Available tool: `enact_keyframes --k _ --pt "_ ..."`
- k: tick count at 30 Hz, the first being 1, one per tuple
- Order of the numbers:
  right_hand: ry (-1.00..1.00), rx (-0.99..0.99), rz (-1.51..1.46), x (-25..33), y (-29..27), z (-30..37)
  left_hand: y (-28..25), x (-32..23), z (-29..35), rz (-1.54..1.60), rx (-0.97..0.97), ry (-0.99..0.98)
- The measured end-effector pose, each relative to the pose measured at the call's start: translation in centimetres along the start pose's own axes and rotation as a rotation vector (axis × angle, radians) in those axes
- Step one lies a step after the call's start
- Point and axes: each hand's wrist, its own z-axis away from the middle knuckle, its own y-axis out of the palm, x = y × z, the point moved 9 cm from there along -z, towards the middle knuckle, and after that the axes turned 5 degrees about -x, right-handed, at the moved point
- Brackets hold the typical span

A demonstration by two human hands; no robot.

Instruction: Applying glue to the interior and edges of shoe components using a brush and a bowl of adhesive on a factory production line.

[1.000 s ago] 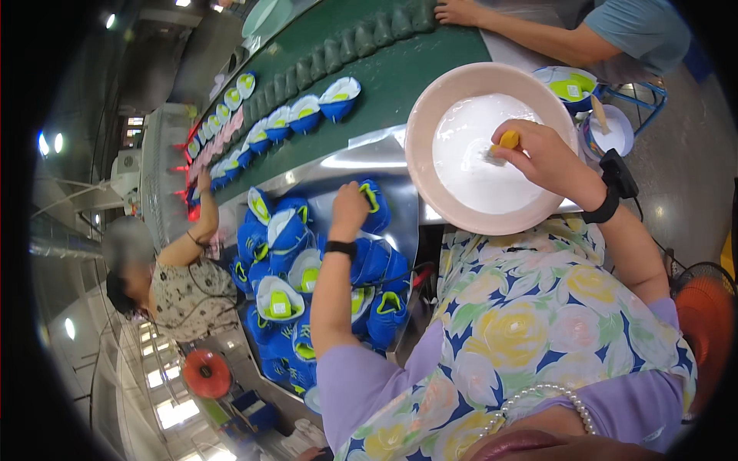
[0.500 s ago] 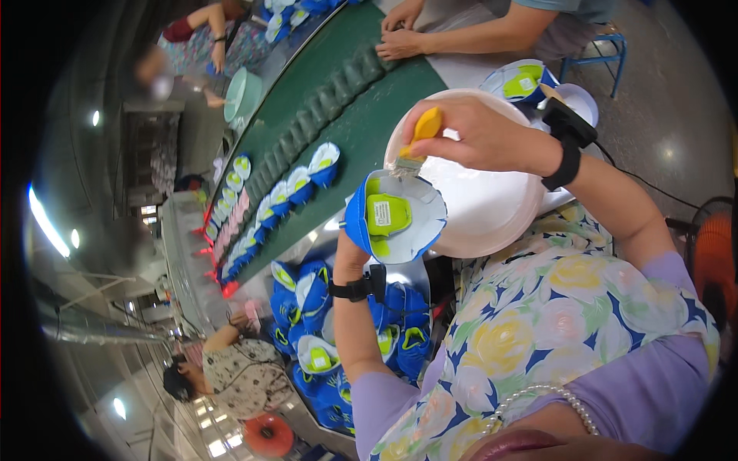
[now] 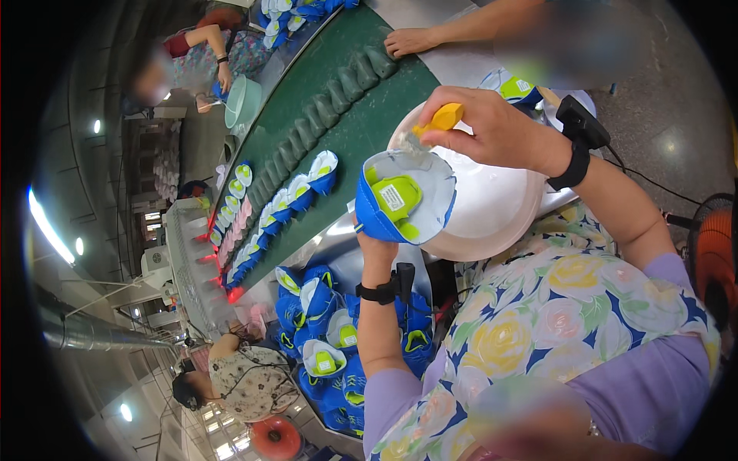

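Observation:
My left hand [image 3: 377, 247] grips a blue shoe upper [image 3: 437, 184] from below, partly hidden by it. The upper is tilted so its pale inner side and lime-green tongue area with a small white label face up. In my right hand [image 3: 488, 131] is a brush [image 3: 446, 117] with a yellow handle, its pale bristles at the upper's far rim. Directly behind and to the right of the upper stands a wide white basin [image 3: 503, 211] with a whitish inside.
A green conveyor belt [image 3: 338, 142] carries rows of dark shoe lasts [image 3: 332, 105] and blue uppers [image 3: 283, 206]. A pile of blue uppers [image 3: 323, 357] lies by my left arm. A co-worker's hand [image 3: 411, 41] rests at the belt's far edge. An orange fan [image 3: 715, 246] stands at right.
The upper and my left hand have shifted slightly right and tilted. The brush handle now leans further right. A co-worker's hands at the far belt edge have moved; one still shows.

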Motion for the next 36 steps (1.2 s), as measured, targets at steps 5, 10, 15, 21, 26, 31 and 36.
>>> enact_keyframes --k 5,10,15,21,26,31,36 --pt "0.122 0.069 0.015 -1.0 0.2 0.5 -0.1 0.3 -0.1 -0.001 0.034 0.009" --pt "0.26 -0.039 0.044 -1.5 0.4 2.1 -1.8 -0.2 0.4 -0.329 -0.204 0.304" --pt "0.649 -0.115 -0.066 -4.1 1.7 4.9 -2.5 0.3 0.3 0.06 -0.358 0.313" --pt "0.87 -0.11 -0.349 -4.8 3.4 6.8 -0.1 -5.1 0.9 -0.36 -0.36 0.704" --pt "0.545 -0.108 -0.351 -3.2 1.3 4.4 -3.3 -3.3 -1.0 -0.574 -0.216 0.425" --pt "0.169 0.054 -0.266 0.1 1.4 3.0 2.6 4.3 1.9 0.756 0.387 -0.768" --pt "-0.154 0.194 -0.275 3.6 3.7 3.1 3.9 7.8 5.8 0.516 -0.303 -0.951"
